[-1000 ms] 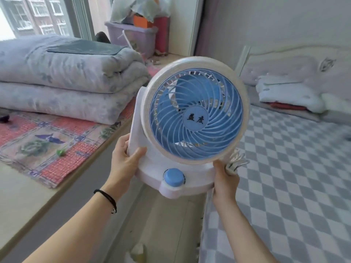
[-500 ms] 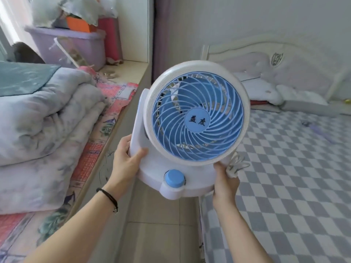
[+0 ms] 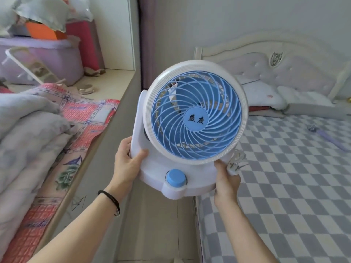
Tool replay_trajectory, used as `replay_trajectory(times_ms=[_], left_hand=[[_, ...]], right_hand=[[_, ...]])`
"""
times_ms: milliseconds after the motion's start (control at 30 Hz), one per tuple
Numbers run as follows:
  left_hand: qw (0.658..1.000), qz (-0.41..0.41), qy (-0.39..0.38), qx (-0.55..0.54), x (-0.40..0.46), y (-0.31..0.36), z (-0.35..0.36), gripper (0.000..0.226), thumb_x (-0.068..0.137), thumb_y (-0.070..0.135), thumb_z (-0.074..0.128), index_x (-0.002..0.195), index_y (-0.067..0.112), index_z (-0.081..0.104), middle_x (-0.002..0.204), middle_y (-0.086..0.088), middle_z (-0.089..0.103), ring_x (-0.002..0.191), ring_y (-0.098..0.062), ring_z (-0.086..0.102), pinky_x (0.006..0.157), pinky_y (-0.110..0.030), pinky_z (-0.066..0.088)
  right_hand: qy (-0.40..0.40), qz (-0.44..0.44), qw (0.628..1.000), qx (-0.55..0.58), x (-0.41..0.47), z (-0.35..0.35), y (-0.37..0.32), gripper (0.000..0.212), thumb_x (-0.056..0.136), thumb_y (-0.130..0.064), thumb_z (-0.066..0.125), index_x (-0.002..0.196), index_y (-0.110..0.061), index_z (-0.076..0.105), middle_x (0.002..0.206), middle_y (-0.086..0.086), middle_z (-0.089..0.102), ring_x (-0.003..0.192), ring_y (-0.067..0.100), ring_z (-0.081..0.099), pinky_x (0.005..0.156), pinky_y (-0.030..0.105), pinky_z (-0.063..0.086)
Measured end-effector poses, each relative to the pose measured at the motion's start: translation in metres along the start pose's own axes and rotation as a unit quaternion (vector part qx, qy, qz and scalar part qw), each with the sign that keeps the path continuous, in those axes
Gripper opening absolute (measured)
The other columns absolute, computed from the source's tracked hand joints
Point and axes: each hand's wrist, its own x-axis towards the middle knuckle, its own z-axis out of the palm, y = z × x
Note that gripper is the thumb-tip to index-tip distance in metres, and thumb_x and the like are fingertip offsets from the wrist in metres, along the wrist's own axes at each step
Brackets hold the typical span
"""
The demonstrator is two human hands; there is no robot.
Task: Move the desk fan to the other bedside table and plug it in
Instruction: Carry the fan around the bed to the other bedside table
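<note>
I carry a white desk fan (image 3: 195, 114) with a blue grille and a blue knob in front of me, upright, above the narrow floor strip between the window ledge and the bed. My left hand (image 3: 127, 164) grips the left side of its base, thumb on the front. My right hand (image 3: 227, 179) grips the right side of the base and also holds the bundled white cord (image 3: 236, 162). No bedside table shows in this view.
A bed (image 3: 296, 168) with a grey checkered sheet and a white headboard (image 3: 284, 54) fills the right. On the left runs a window ledge (image 3: 114, 103) with folded quilts (image 3: 28, 133), a patterned mat and a purple storage bin (image 3: 43, 59). A tiled floor strip (image 3: 157, 224) lies between.
The view has moved forward along the gap toward the headboard. The quilts slid left and nearer, the bed head came closer. Both hands keep the same hold on the fan.
</note>
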Motion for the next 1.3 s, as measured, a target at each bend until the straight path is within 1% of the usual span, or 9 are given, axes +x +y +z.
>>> replay_trajectory(times_ms=[100, 167, 233, 400, 567, 700, 867, 1067, 1300], left_hand=[[1.000, -0.011, 0.007, 0.003, 0.037, -0.005, 0.027, 0.031, 0.077, 0.015, 0.068, 0.093, 0.036, 0.052, 0.110, -0.003, 0.059, 0.094, -0.017, 0.061, 0.065, -0.026, 0.053], [1.000, -0.023, 0.010, 0.001, 0.061, -0.007, 0.047, 0.029, 0.069, 0.026, 0.065, 0.092, 0.039, 0.052, 0.099, 0.003, 0.059, 0.075, -0.004, 0.062, 0.056, -0.028, 0.053], [0.999, -0.034, 0.016, 0.004, 0.086, -0.012, 0.068, 0.032, 0.064, 0.034, 0.064, 0.092, 0.040, 0.052, 0.092, 0.005, 0.059, 0.057, 0.004, 0.058, 0.061, -0.037, 0.049], [0.999, -0.021, 0.028, -0.006, 0.138, -0.023, 0.102, 0.030, 0.068, 0.027, 0.064, 0.095, 0.035, 0.052, 0.102, 0.003, 0.061, 0.087, -0.012, 0.062, 0.069, -0.031, 0.052], [0.999, -0.017, 0.028, 0.001, 0.190, -0.036, 0.119, 0.030, 0.069, 0.025, 0.064, 0.095, 0.035, 0.053, 0.104, 0.003, 0.062, 0.090, -0.014, 0.062, 0.070, -0.030, 0.053], [0.999, -0.015, 0.029, -0.012, 0.231, -0.047, 0.128, 0.032, 0.070, 0.024, 0.067, 0.097, 0.034, 0.053, 0.099, 0.010, 0.061, 0.082, -0.003, 0.063, 0.060, -0.018, 0.054], [1.000, -0.018, 0.019, -0.007, 0.301, -0.063, 0.135, 0.033, 0.068, 0.027, 0.066, 0.098, 0.032, 0.052, 0.099, 0.009, 0.060, 0.086, -0.008, 0.062, 0.060, -0.018, 0.055], [1.000, -0.013, -0.005, -0.012, 0.399, -0.073, 0.143, 0.032, 0.072, 0.022, 0.068, 0.098, 0.032, 0.052, 0.101, 0.009, 0.059, 0.086, -0.006, 0.062, 0.059, -0.015, 0.053], [1.000, -0.007, -0.012, 0.008, 0.496, -0.083, 0.154, 0.032, 0.083, 0.005, 0.063, 0.111, 0.017, 0.051, 0.098, 0.008, 0.058, 0.073, 0.006, 0.062, 0.056, -0.012, 0.051]], right_hand=[[-0.013, 0.001, 1.000, -0.008, 0.046, 0.019, -0.009, 0.021, 0.078, -0.008, 0.069, 0.097, -0.013, 0.062, 0.087, -0.002, 0.066, 0.078, 0.010, 0.061, 0.077, 0.030, 0.048], [-0.019, -0.001, 1.000, -0.012, 0.078, 0.031, -0.016, 0.019, 0.078, -0.007, 0.068, 0.094, -0.014, 0.062, 0.084, -0.004, 0.065, 0.078, 0.013, 0.061, 0.074, 0.029, 0.047], [-0.027, -0.005, 0.999, -0.017, 0.112, 0.043, -0.025, 0.016, 0.078, -0.007, 0.068, 0.090, -0.016, 0.063, 0.083, -0.004, 0.065, 0.078, 0.013, 0.062, 0.071, 0.028, 0.048], [-0.049, -0.012, 0.999, -0.015, 0.174, 0.070, -0.033, 0.017, 0.077, -0.006, 0.069, 0.080, -0.021, 0.061, 0.079, -0.005, 0.066, 0.072, 0.009, 0.061, 0.066, 0.025, 0.048], [-0.065, 0.013, 0.998, -0.002, 0.220, 0.099, -0.027, 0.041, 0.047, -0.027, 0.075, 0.086, -0.018, 0.065, 0.080, -0.004, 0.069, 0.074, 0.012, 0.065, 0.066, 0.025, 0.050], [-0.065, 0.012, 0.998, -0.008, 0.254, 0.125, -0.018, 0.022, 0.062, -0.015, 0.076, 0.079, -0.021, 0.063, 0.065, -0.012, 0.071, 0.067, 0.005, 0.065, 0.067, 0.026, 0.049], [-0.051, 0.029, 0.998, -0.015, 0.301, 0.174, -0.007, 0.028, 0.059, -0.021, 0.075, 0.084, -0.020, 0.064, 0.083, -0.003, 0.068, 0.078, 0.014, 0.063, 0.073, 0.030, 0.050], [-0.019, 0.006, 1.000, -0.018, 0.359, 0.242, -0.002, 0.019, 0.074, -0.008, 0.073, 0.091, -0.011, 0.064, 0.083, 0.000, 0.066, 0.079, 0.016, 0.061, 0.071, 0.029, 0.048], [-0.008, 0.010, 1.000, -0.018, 0.414, 0.309, 0.003, 0.015, 0.079, -0.010, 0.068, 0.092, -0.009, 0.062, 0.083, 0.001, 0.065, 0.084, 0.020, 0.061, 0.080, 0.036, 0.048]])
